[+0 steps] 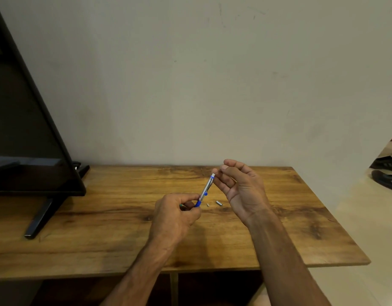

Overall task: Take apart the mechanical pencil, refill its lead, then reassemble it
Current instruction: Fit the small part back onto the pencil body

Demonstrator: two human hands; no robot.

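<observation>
My left hand (175, 214) clamps the mechanical pencil (205, 188) at its lower end, while my right hand (241, 186) has its fingertips (223, 167) pinched together at the top end - contents indeterminable.

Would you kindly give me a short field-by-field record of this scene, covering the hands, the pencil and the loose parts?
left hand: grips the pencil by its blue lower end
pencil: tilted, top end toward the right hand
right hand: thumb and forefinger close together at the pencil's top; whether they pinch a lead cannot be told
cap: metal, lying on the table
white piece: on the table beside the cap, apart from it
screen: stands at the table's left
</observation>
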